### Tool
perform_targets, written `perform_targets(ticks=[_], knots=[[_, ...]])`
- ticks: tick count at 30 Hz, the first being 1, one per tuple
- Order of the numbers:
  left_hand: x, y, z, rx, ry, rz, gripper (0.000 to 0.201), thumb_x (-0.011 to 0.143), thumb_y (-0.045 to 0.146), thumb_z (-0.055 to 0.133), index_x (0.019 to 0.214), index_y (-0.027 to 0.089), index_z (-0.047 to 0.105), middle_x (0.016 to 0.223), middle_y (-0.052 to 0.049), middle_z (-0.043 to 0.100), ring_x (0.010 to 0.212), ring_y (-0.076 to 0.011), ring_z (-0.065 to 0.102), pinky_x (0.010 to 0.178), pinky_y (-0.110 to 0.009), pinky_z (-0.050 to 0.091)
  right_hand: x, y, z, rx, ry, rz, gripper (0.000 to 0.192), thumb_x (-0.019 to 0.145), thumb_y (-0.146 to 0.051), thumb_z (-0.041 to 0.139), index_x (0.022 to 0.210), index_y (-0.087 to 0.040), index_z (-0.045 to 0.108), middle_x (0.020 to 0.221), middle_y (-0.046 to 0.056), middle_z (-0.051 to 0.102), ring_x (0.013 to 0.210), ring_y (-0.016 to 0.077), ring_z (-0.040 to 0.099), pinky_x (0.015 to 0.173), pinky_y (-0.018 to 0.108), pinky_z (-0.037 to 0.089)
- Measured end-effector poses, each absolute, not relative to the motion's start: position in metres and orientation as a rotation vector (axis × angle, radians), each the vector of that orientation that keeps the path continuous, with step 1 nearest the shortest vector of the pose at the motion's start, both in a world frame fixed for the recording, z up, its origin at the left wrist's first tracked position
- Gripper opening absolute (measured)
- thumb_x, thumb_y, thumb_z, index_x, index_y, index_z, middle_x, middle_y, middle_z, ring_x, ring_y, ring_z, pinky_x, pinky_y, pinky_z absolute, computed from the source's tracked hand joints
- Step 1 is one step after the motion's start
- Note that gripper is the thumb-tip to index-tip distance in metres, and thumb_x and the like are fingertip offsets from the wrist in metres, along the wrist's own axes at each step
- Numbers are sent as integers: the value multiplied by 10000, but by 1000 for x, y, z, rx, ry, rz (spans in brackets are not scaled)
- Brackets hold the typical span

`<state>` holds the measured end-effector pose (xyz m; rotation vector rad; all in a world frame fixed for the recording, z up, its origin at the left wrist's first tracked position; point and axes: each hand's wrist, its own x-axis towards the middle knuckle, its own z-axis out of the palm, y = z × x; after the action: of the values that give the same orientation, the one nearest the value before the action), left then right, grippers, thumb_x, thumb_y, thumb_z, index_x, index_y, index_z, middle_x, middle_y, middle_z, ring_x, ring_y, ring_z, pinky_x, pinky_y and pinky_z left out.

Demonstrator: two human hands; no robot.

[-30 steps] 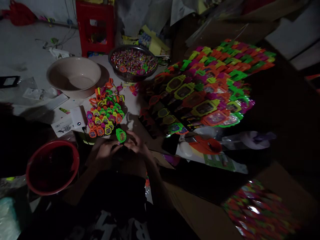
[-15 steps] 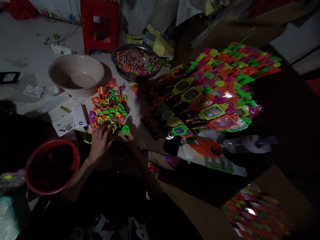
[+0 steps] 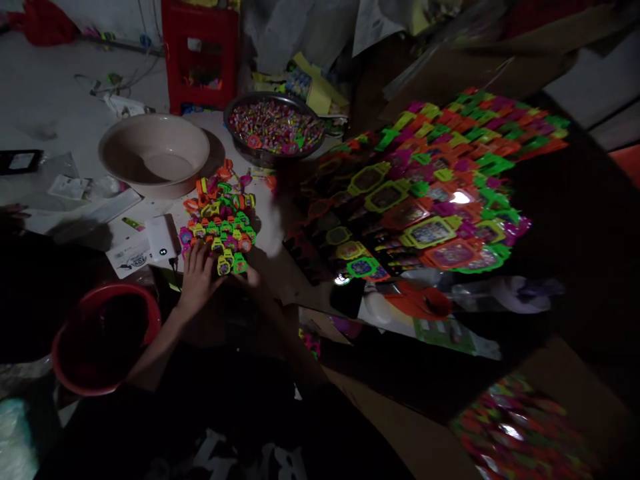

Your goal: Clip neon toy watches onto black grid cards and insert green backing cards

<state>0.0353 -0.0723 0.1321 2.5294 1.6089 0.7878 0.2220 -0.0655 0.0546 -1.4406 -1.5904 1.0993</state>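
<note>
beige bowl (image 3: 154, 155) and red tub (image 3: 105, 337) close by; left hand (image 3: 197, 277) spread flat against toy pile (image 3: 219, 223), right hand (image 3: 251, 275) too dark to tell.

Your pale work surface (image 3: 270, 220) carries a cluster of neon toy watches (image 3: 220, 223) at its centre. At eleven o'clock from it sits a beige basin (image 3: 155, 153); at one o'clock, a metal bowl of sweets (image 3: 275, 127). A white box (image 3: 161, 237) lies just beside the cluster at nine o'clock. Carded watches (image 3: 430, 193) fan out at three o'clock.
</note>
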Motion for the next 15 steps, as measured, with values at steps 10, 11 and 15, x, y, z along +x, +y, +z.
perform_targets(ticks=[10, 11, 15], knots=[[29, -67, 134, 2558, 1579, 723, 489, 829, 368, 640, 1255, 157, 526, 1347, -167, 527, 1387, -316, 337, 1160, -552, 235, 215, -57, 51, -1447, -1730, 1006, 338, 874, -354, 550, 1145, -168, 630, 1096, 95, 689, 1009, 239, 637, 919, 340, 476], [28, -67, 134, 2566, 1573, 718, 488, 829, 373, 641, 1251, 155, 529, 1343, -165, 532, 1372, -313, 361, 1161, -541, 241, 216, -58, 49, -1456, -1725, 1007, 346, 875, -358, 551, 1154, -168, 624, 1104, 94, 684, 1017, 237, 632, 921, 337, 475], [25, -65, 132, 2581, 1547, 702, 530, 817, 406, 652, 1259, 141, 526, 1353, -171, 527, 1345, -309, 398, 1162, -521, 249, 213, -61, 41, -1458, -1763, 964, 357, 859, -398, 585, 1116, -154, 633, 1139, 111, 659, 1075, 253, 589, 970, 366, 448]])
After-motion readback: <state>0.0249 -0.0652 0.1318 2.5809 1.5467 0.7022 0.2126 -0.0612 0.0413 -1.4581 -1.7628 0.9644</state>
